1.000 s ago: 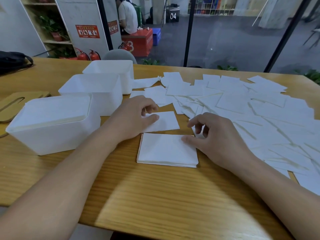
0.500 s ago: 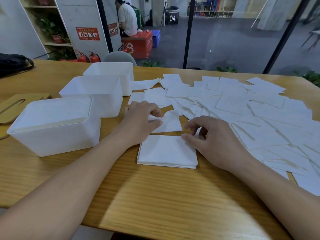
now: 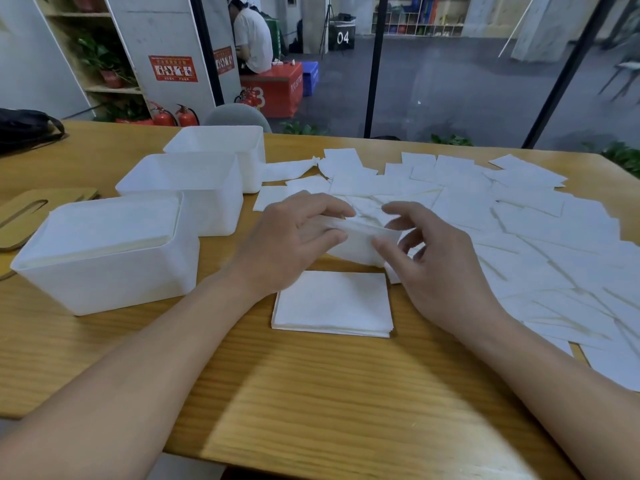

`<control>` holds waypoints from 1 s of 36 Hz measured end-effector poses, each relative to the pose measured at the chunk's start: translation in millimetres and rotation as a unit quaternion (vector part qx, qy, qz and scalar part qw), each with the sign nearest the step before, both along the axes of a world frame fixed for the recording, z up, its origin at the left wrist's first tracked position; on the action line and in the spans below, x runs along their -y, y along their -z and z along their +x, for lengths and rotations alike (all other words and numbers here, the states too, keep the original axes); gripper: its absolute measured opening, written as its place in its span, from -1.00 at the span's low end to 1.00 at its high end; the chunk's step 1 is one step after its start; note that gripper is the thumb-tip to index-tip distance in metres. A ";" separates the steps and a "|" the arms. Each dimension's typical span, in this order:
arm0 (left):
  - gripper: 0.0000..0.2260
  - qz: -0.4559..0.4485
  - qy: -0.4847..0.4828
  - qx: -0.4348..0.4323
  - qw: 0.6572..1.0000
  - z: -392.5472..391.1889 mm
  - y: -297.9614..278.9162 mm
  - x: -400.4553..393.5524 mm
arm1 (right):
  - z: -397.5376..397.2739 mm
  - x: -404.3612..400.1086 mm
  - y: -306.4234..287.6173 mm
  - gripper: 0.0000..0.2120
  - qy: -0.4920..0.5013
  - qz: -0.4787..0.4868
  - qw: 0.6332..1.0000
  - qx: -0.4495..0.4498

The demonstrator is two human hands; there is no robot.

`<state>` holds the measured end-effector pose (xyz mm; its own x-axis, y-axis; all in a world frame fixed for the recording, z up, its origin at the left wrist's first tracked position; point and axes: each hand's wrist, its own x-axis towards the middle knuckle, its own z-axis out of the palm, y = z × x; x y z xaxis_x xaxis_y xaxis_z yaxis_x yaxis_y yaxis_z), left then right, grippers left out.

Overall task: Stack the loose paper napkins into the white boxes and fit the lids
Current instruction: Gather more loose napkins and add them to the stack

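A single white napkin (image 3: 360, 242) hangs just above the table, held between both hands. My left hand (image 3: 294, 237) pinches its left edge and my right hand (image 3: 433, 268) pinches its right edge with the thumb. Below them lies a neat stack of napkins (image 3: 332, 303) on the wooden table (image 3: 311, 393). Many loose napkins (image 3: 519, 220) cover the table's right half. Three white boxes stand at the left: the near box (image 3: 104, 271) filled with napkins to its rim, the middle box (image 3: 187, 188) and the far box (image 3: 221, 147) open.
Wooden lids (image 3: 41, 206) with a slot lie at the left edge behind the near box. A black bag (image 3: 24, 128) sits at the far left corner. A grey chair back (image 3: 237, 114) shows beyond the table. A person sits far behind on a red box.
My left hand lifted the single napkin off the table. My right hand rose from the stack's edge and took the napkin's other side.
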<state>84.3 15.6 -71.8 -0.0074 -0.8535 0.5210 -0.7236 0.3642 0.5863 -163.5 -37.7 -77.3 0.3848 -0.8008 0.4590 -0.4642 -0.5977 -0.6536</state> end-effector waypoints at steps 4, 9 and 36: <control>-0.80 0.013 0.001 -0.015 1.000 1.9 -1.5 -1.0 | -2.9 -1.9 -1.5 -0.89 -0.019 0.000 0.998 0.053; -0.88 0.016 -0.019 -0.003 1.000 11.2 -2.9 -2.0 | -5.7 0.8 -4.3 -0.87 -0.026 0.002 0.996 0.087; -0.66 0.339 0.102 -0.004 0.935 44.5 -25.0 -9.9 | -6.6 -2.3 4.2 -0.88 -0.101 0.116 0.987 -0.050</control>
<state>128.7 25.6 -46.8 -0.2051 -0.9688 -0.1393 -0.6739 0.0365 0.7379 -170.1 -35.5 -81.5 0.5815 -0.7823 0.2233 -0.4201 -0.5238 -0.7410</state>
